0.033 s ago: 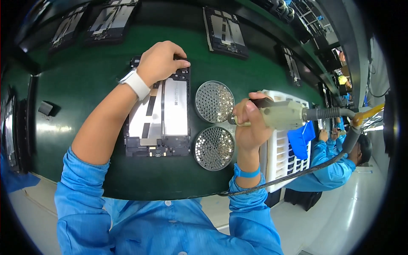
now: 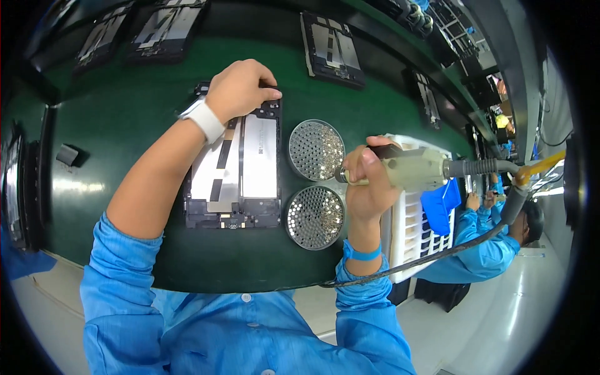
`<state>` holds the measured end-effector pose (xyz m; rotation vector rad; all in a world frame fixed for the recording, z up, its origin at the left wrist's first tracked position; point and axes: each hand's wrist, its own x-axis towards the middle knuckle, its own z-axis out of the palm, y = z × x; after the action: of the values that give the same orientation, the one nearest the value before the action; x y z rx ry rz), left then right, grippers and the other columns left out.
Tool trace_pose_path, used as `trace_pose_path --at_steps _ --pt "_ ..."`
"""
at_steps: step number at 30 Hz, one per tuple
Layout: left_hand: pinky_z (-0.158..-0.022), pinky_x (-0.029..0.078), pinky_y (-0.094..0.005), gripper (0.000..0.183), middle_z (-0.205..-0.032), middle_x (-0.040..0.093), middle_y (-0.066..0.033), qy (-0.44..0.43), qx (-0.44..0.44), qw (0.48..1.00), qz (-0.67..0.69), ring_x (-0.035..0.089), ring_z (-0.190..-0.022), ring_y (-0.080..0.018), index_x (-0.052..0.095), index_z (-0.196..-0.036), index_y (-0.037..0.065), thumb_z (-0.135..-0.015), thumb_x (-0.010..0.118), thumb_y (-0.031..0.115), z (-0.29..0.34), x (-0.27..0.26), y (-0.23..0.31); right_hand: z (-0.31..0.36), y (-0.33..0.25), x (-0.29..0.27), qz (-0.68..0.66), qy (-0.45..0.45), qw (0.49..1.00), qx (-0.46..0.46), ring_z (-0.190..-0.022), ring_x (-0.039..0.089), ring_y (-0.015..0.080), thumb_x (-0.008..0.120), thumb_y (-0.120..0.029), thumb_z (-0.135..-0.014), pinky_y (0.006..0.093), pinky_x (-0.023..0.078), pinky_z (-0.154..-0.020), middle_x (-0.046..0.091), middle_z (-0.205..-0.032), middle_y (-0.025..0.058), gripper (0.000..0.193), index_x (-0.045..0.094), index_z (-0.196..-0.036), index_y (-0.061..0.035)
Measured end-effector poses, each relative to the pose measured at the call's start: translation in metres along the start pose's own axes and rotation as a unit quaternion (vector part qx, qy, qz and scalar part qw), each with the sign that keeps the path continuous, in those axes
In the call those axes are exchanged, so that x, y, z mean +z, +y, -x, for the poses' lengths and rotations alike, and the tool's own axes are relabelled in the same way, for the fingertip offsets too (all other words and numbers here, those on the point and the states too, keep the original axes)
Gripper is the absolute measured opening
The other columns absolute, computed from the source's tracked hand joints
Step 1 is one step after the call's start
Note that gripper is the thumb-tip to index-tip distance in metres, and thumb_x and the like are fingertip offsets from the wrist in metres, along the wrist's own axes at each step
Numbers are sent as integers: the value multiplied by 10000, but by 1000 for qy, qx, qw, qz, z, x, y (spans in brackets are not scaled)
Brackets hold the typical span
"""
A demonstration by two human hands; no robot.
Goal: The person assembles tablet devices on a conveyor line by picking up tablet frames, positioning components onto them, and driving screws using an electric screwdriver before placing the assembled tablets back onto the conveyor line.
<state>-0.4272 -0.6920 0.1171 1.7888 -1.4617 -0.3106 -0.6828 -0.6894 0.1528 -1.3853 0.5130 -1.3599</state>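
Note:
An opened tablet (image 2: 259, 156) lies on the green mat, its metal-covered inside and black frame facing up. My left hand (image 2: 240, 90) is closed at the tablet's top edge, thumb and fingers at its upper right corner; the hand and wrist cover part of the upper left. In my right hand (image 2: 373, 181) is a pale electric screwdriver (image 2: 415, 170), held sideways with its front end to the left; its tip is hard to make out. Between tablet and screwdriver stand two round screw trays, a far one (image 2: 303, 150) and a near one (image 2: 303, 219), with small shiny screws gathered mostly on their right sides.
Right of the trays stands a white slotted rack (image 2: 409, 244) with a blue piece (image 2: 442, 206) on it. A cable (image 2: 450, 250) crosses over my right forearm. More opened tablets (image 2: 331, 50) lie along the back. A small black block (image 2: 67, 155) sits left. A co-worker (image 2: 484, 240) works at far right.

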Motion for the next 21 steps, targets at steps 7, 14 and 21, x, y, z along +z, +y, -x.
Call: trace_pose_path --at_steps 7,14,21 --pt "-699 540 -376 114 -768 713 -119 -121 -33 990 57 687 -734 -287 765 -803 68 -728 758 153 64 -21 12 -7 -20 48 -89 -44 995 17 -496 450 114 615 -15 -855 290 415 -496 505 -617 54 196 568 -1030 59" --pt "-669 539 -364 81 -733 700 -143 -126 -80 984 96 683 -695 -282 754 -786 32 -746 711 88 97 -30 29 -5 9 93 -115 -42 988 98 -464 482 122 676 1 -815 278 420 -478 536 -600 43 139 616 -936 33" --pt "-642 511 -355 83 -741 687 -148 -137 -96 979 116 662 -673 -268 722 -786 -2 -761 725 78 98 -26 32 0 19 90 -93 -50 988 113 -469 492 119 678 -3 -811 266 411 -468 556 -623 47 128 618 -921 21"
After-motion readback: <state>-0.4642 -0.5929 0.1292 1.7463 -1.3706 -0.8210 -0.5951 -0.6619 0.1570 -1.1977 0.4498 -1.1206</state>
